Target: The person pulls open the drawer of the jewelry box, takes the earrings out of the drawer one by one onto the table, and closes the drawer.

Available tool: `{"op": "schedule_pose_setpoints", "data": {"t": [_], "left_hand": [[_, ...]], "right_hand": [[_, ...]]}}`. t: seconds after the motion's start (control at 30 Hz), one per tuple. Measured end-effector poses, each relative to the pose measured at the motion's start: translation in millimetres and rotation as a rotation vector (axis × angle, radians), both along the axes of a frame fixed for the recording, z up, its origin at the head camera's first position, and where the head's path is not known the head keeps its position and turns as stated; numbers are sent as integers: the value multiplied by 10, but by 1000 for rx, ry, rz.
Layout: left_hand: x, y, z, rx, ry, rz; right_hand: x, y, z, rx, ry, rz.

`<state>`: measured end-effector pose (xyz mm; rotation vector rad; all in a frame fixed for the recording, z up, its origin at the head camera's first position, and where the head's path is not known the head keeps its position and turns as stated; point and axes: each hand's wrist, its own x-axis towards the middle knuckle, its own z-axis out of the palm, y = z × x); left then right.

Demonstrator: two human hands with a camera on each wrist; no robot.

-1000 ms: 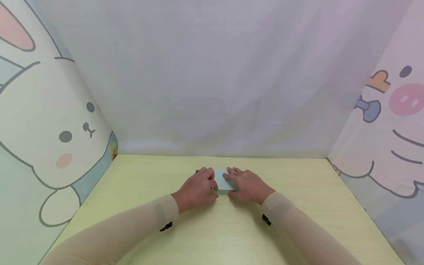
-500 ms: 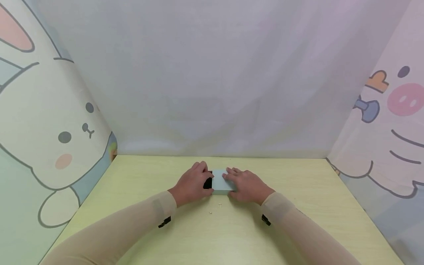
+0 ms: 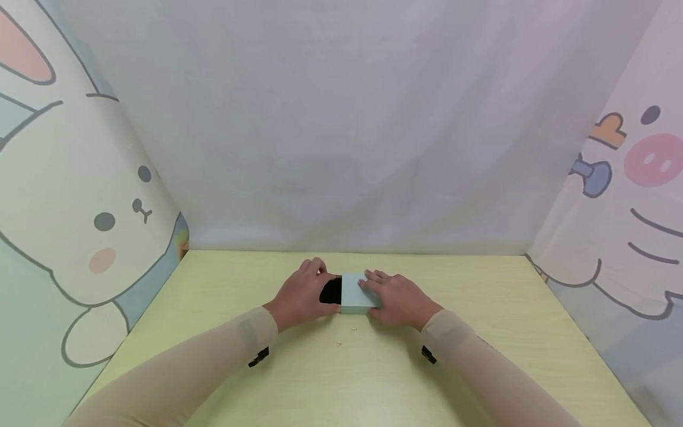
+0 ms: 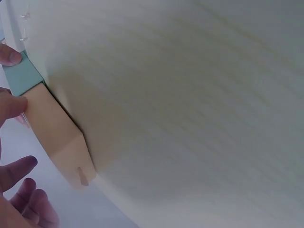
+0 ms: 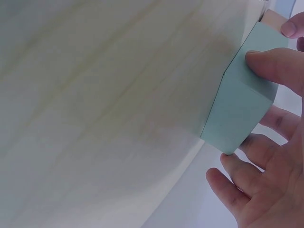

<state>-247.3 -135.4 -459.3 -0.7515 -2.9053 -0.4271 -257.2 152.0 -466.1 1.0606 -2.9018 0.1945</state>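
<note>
A mint-green box sleeve (image 3: 352, 292) lies on the table, with a drawer (image 3: 331, 291) drawn partway out of its left end. Black shows inside the drawer; its outside is tan in the left wrist view, with a small tab or notch (image 4: 83, 177) at the end. My left hand (image 3: 300, 296) pinches the drawer between thumb and finger on its near and far sides. My right hand (image 3: 399, 299) holds the sleeve, thumb along the near side and fingers over the top and far side. Two tiny shiny pieces, perhaps earrings (image 3: 354, 330), lie on the tabletop before the box.
The pale wooden table (image 3: 480, 367) ends at a plain hanging cloth (image 3: 352, 148) behind. Cartoon-printed panels (image 3: 64, 225) stand along both sides. Black wrist cameras (image 3: 259, 357) hang under the sleeves of both arms.
My left hand has shifted its hold and moved left, drawing the drawer out of the sleeve so more black inside shows. The right hand and sleeve have stayed nearly still.
</note>
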Motion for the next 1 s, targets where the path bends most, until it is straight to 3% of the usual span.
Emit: {"op": "schedule_pose_setpoints", "data": {"t": [0.2, 0.47, 1.0], "left_hand": [[-7, -105, -21, 17, -16, 18], [-31, -252, -28, -30, -14, 43], [-12, -483, 4, -70, -82, 75]], "right_hand": [[12, 1, 12, -13, -39, -23], [8, -3, 9, -1, -26, -17], [8, 6, 11, 1, 3, 1]]}}
